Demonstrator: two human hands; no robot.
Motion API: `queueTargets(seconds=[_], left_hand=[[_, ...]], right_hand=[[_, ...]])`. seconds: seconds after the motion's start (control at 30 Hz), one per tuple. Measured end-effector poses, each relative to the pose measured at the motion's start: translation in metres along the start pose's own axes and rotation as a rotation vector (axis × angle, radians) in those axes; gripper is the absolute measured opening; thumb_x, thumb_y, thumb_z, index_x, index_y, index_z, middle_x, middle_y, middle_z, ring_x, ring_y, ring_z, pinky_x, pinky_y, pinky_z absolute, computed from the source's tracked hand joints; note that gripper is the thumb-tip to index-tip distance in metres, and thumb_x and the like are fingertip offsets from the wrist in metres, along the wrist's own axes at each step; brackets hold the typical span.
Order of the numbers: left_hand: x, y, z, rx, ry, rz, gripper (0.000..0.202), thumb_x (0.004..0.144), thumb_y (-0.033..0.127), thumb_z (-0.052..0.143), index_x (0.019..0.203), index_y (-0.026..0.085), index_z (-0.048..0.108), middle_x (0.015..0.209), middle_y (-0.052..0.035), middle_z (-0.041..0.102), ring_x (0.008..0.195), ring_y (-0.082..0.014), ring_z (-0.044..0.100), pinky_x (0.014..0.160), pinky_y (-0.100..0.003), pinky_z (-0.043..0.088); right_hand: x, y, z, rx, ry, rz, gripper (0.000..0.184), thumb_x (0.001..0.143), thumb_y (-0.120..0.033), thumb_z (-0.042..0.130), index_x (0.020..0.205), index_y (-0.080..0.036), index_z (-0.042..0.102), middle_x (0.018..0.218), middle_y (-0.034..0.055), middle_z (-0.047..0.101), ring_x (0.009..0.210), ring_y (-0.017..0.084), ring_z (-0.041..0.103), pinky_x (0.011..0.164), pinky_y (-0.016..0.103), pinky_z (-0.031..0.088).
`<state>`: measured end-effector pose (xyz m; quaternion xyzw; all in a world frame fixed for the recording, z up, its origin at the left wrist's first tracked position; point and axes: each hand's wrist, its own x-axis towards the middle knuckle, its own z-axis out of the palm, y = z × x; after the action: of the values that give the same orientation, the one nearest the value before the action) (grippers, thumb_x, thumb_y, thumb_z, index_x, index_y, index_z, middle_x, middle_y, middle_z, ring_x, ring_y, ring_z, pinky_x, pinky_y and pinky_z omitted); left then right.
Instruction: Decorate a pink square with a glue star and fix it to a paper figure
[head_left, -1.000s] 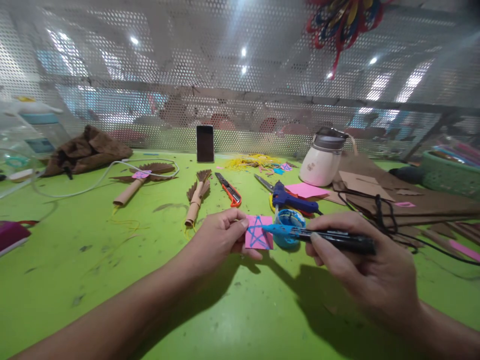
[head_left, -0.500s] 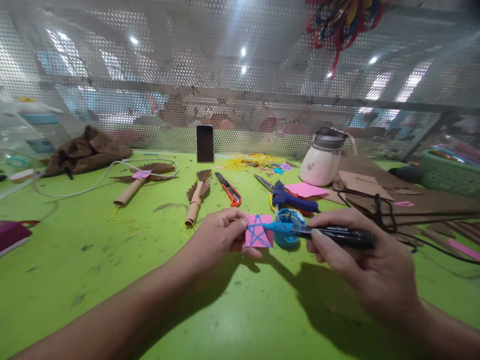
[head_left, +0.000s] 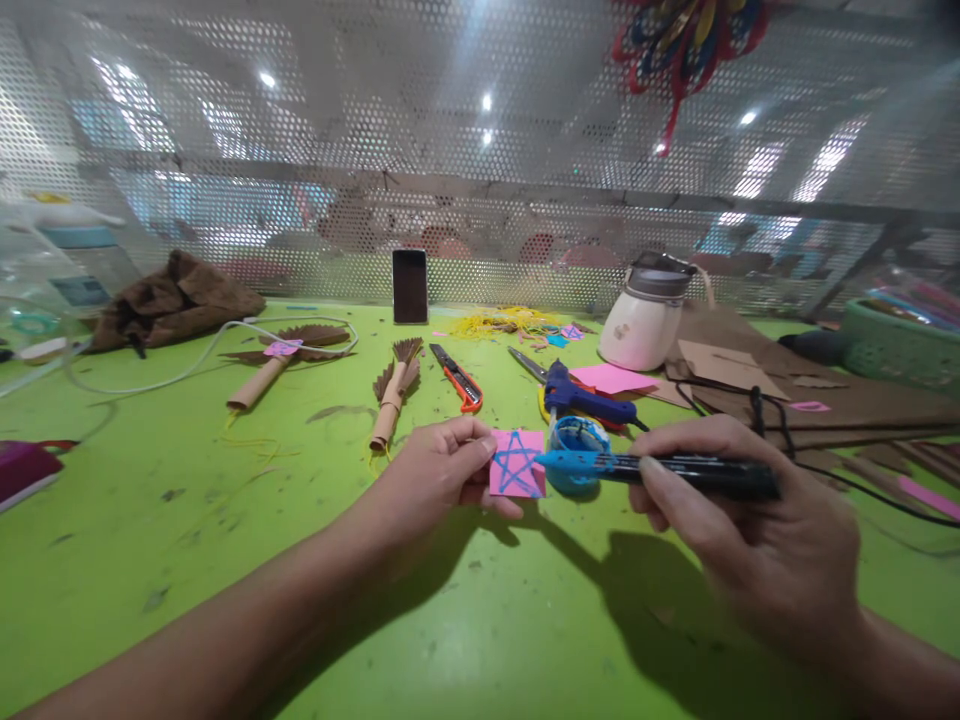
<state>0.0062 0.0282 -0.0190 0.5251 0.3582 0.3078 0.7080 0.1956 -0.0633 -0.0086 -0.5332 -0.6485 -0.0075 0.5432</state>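
Note:
My left hand [head_left: 439, 472] pinches a small pink paper square [head_left: 517, 464] with a blue star drawn on it, held just above the green table [head_left: 225, 520]. My right hand [head_left: 750, 540] grips a black paintbrush [head_left: 675, 467] whose blue-coated tip sits just right of the square's edge. A small blue paint pot [head_left: 576, 445] stands directly behind the brush tip.
Behind lie a blue glue gun [head_left: 585, 400], scissors [head_left: 526, 365], an orange utility knife [head_left: 459, 380], two brown paper-roll brooms [head_left: 394, 395], a phone [head_left: 409, 286] standing upright, a white jug [head_left: 645, 318], brown card sheets [head_left: 825, 400], black cords [head_left: 772, 430], and a green basket [head_left: 900, 350].
My right hand drew the brush slightly to the right, so its blue tip left the star and now lies off the pink square. The left hand stayed still.

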Motion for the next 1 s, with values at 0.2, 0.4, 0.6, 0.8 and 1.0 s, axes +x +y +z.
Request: queueTargets(seconds=[0.2,0.4,0.6,0.8,1.0], left_hand=[[0.0004,-0.0031,-0.001,0.075,-0.036,-0.007,0.02,0.085,0.032,0.054,0.081,0.013,0.054,0.082,-0.011,0.069,0.061,-0.0151,0.065,0.063,-0.03,0.053],[-0.0022,0.0015,0.0015,0.055,-0.037,-0.038,0.02,0.082,0.032,0.058,0.078,0.013,0.052,0.078,-0.0093,0.068,0.059,-0.0154,0.065,0.059,-0.029,0.053],[-0.0026,0.0023,0.002,0.027,-0.021,-0.039,0.014,0.082,0.025,0.058,0.078,0.013,0.052,0.073,-0.0087,0.068,0.058,-0.0166,0.066,0.059,-0.029,0.053],[-0.0023,0.0014,0.0018,0.022,-0.012,-0.02,0.013,0.083,0.023,0.057,0.075,0.013,0.052,0.069,-0.0078,0.067,0.056,-0.0156,0.065,0.059,-0.028,0.052],[-0.0024,-0.0003,0.0017,0.063,-0.052,-0.03,0.017,0.085,0.028,0.054,0.081,0.012,0.055,0.079,-0.0111,0.069,0.062,-0.016,0.066,0.061,-0.028,0.053]], right_hand=[[0.0025,0.0025,0.0028,0.039,-0.069,-0.034,0.007,0.08,-0.019,0.06,0.086,-0.022,0.061,0.068,-0.0019,0.066,0.051,0.01,0.063,0.048,0.018,0.05],[0.0045,0.0026,0.0023,0.006,-0.105,-0.035,0.005,0.079,-0.02,0.06,0.084,-0.021,0.062,0.066,-0.0018,0.066,0.049,0.01,0.061,0.045,0.018,0.049],[0.0025,-0.0022,0.0016,0.004,-0.074,-0.001,0.004,0.077,-0.021,0.058,0.075,-0.021,0.061,0.055,-0.0032,0.06,0.043,0.01,0.055,0.042,0.02,0.047],[0.0,-0.0013,-0.0014,0.007,0.021,-0.03,0.008,0.075,-0.017,0.06,0.07,-0.024,0.06,0.053,-0.0052,0.057,0.04,0.008,0.05,0.043,0.02,0.045],[0.0009,0.0013,0.0006,-0.002,-0.031,-0.011,0.006,0.078,-0.02,0.061,0.083,-0.023,0.061,0.064,-0.0024,0.065,0.049,0.011,0.06,0.044,0.021,0.047]])
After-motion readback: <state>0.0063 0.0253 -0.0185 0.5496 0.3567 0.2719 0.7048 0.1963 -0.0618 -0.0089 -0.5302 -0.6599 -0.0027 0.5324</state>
